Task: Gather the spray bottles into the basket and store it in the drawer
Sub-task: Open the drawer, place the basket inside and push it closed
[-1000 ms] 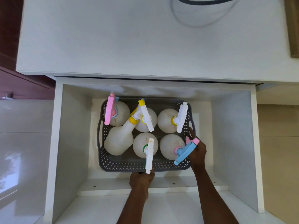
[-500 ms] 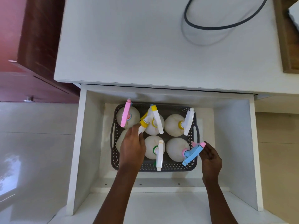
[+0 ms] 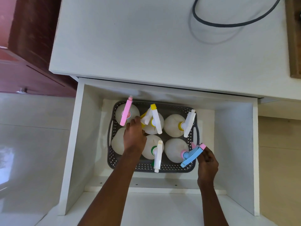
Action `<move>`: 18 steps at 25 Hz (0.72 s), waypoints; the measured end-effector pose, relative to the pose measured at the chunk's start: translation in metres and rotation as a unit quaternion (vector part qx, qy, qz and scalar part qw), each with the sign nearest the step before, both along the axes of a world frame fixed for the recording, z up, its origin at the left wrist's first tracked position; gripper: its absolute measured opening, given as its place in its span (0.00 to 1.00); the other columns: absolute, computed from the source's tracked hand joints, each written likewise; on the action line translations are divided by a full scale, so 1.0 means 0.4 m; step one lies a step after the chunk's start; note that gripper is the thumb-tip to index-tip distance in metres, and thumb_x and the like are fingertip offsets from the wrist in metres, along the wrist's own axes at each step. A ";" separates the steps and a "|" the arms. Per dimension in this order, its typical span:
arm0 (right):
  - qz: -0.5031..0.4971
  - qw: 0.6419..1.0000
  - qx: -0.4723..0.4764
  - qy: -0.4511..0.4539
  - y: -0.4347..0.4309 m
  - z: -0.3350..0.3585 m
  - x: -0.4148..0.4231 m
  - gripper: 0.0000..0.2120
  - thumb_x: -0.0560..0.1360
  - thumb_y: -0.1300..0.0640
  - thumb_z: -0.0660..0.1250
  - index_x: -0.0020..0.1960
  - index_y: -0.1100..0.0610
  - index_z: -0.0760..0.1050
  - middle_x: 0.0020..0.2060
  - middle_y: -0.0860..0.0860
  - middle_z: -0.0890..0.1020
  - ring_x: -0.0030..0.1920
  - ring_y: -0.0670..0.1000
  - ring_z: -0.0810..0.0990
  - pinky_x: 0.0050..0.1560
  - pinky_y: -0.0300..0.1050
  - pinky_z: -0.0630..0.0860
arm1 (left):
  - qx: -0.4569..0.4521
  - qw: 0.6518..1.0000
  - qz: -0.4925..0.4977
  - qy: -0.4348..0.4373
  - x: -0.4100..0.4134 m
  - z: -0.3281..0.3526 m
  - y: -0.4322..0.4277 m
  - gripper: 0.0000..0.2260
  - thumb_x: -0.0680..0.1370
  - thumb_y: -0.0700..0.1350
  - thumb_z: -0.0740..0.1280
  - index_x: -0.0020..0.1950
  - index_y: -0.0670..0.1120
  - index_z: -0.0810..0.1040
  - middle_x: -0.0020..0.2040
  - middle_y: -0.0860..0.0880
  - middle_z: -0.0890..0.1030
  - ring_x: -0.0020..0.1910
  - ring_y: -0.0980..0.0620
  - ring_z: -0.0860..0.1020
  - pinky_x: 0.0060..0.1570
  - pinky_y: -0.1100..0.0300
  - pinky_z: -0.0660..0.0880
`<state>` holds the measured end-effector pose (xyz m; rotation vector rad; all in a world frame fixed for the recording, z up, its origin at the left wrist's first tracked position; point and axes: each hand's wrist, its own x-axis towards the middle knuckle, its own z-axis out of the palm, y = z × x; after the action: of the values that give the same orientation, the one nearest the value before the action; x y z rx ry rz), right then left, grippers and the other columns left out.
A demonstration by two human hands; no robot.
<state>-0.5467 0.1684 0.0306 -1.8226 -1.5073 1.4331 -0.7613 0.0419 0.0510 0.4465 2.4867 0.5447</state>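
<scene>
Left hand (image 3: 134, 136) is reached into the basket (image 3: 146, 167) from the near side, palm down, fingers (image 3: 136, 120) curled around the neck of the tilted bottle with the yellow collar (image 3: 118, 144); grip looks closed on it, though the contact is partly hidden under the hand. Right hand (image 3: 207, 162) is held just outside the basket's near right corner, fingers loosely curled, close to the blue trigger head (image 3: 191, 156); whether it is touched cannot be told.

Basket is seated on the drawer (image 3: 234, 144) floor, toward the far edge, with the drawer pulled open. Six white spray bottles are counted inside: pink trigger (image 3: 125, 114) at far left, yellow-tipped one (image 3: 156, 119) at far middle, white trigger (image 3: 189, 123) at far right, white trigger with green collar (image 3: 158, 156) at near middle, blue at near right. No readable labels or writing are seen.

Above the drawer a white bench (image 3: 146, 38) is seen with a dark cable (image 3: 228, 23) looped near its far right corner. Dark red cabinetry (image 3: 32, 54) is at left, glossy pale floor (image 3: 32, 144) below it.
</scene>
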 end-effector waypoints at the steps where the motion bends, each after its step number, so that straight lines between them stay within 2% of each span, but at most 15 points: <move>1: -0.001 1.000 -0.004 0.002 0.001 -0.002 0.001 0.17 0.72 0.65 0.69 0.61 0.62 0.76 0.57 0.57 0.81 0.53 0.49 0.81 0.49 0.31 0.77 | 0.028 0.999 0.028 -0.012 0.006 0.007 -0.009 0.17 0.72 0.36 0.67 0.59 0.41 0.69 0.55 0.41 0.77 0.56 0.41 0.76 0.51 0.48 0.75; 3: 0.005 1.000 -0.008 0.001 0.001 0.000 0.001 0.17 0.72 0.64 0.69 0.60 0.62 0.76 0.57 0.57 0.81 0.51 0.46 0.82 0.50 0.30 0.76 | 0.091 0.991 0.083 -0.043 0.032 0.032 -0.038 0.15 0.71 0.35 0.70 0.55 0.42 0.71 0.49 0.43 0.79 0.50 0.43 0.78 0.48 0.50 0.78; 4: 0.009 1.000 -0.005 -0.001 0.000 0.001 0.002 0.17 0.72 0.64 0.69 0.61 0.62 0.76 0.57 0.57 0.81 0.51 0.47 0.81 0.48 0.27 0.76 | 0.123 0.984 0.120 -0.054 0.045 0.050 -0.055 0.16 0.70 0.35 0.71 0.54 0.43 0.72 0.46 0.46 0.79 0.46 0.47 0.79 0.45 0.57 0.79; 6: 0.017 1.000 0.003 -0.008 -0.003 0.003 0.006 0.18 0.73 0.65 0.68 0.62 0.63 0.75 0.58 0.58 0.80 0.54 0.51 0.79 0.44 0.23 0.74 | 0.174 0.963 0.198 -0.049 0.069 0.089 -0.090 0.16 0.68 0.34 0.73 0.53 0.44 0.73 0.40 0.55 0.76 0.41 0.60 0.77 0.38 0.76 0.74; 7: 0.021 1.000 0.003 -0.012 -0.005 0.005 0.008 0.18 0.73 0.65 0.68 0.62 0.63 0.74 0.58 0.59 0.80 0.55 0.52 0.78 0.43 0.23 0.74 | 0.187 0.954 0.229 -0.045 0.078 0.106 -0.105 0.18 0.68 0.34 0.74 0.54 0.44 0.74 0.39 0.57 0.75 0.39 0.62 0.75 0.36 0.80 0.71; 11: 0.018 1.000 -0.022 0.002 -0.006 0.012 0.014 0.18 0.72 0.65 0.69 0.62 0.61 0.75 0.58 0.58 0.80 0.50 0.44 0.80 0.46 0.25 0.75 | 0.202 0.947 0.247 -0.049 0.101 0.104 -0.163 0.21 0.67 0.33 0.74 0.58 0.39 0.75 0.45 0.48 0.78 0.39 0.56 0.76 0.36 0.82 0.71; 14: 0.023 1.000 -0.020 -0.002 -0.009 0.012 0.012 0.18 0.73 0.65 0.68 0.62 0.62 0.74 0.58 0.58 0.80 0.54 0.52 0.79 0.43 0.24 0.74 | 0.202 0.948 0.242 -0.049 0.113 0.087 -0.186 0.22 0.67 0.32 0.74 0.60 0.37 0.75 0.47 0.45 0.79 0.41 0.54 0.76 0.39 0.84 0.70; 16: 0.025 1.000 -0.017 -0.001 -0.009 0.013 0.010 0.18 0.73 0.64 0.68 0.62 0.62 0.75 0.58 0.58 0.80 0.56 0.53 0.79 0.44 0.24 0.74 | 0.209 0.945 0.248 -0.045 0.113 0.082 -0.182 0.21 0.67 0.32 0.74 0.59 0.36 0.75 0.46 0.43 0.78 0.38 0.55 0.76 0.38 0.83 0.71; 18: 0.028 0.999 -0.020 0.010 -0.006 0.014 0.013 0.18 0.72 0.64 0.69 0.61 0.61 0.76 0.58 0.57 0.80 0.57 0.52 0.79 0.48 0.27 0.75 | 0.224 0.939 0.256 -0.050 0.114 0.071 -0.170 0.19 0.67 0.31 0.73 0.57 0.35 0.75 0.44 0.44 0.77 0.36 0.54 0.76 0.36 0.82 0.71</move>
<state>-0.5417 0.1659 0.0363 -1.7972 -1.5430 1.5136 -0.7156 -0.0261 0.0794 -0.0809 2.3620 1.3187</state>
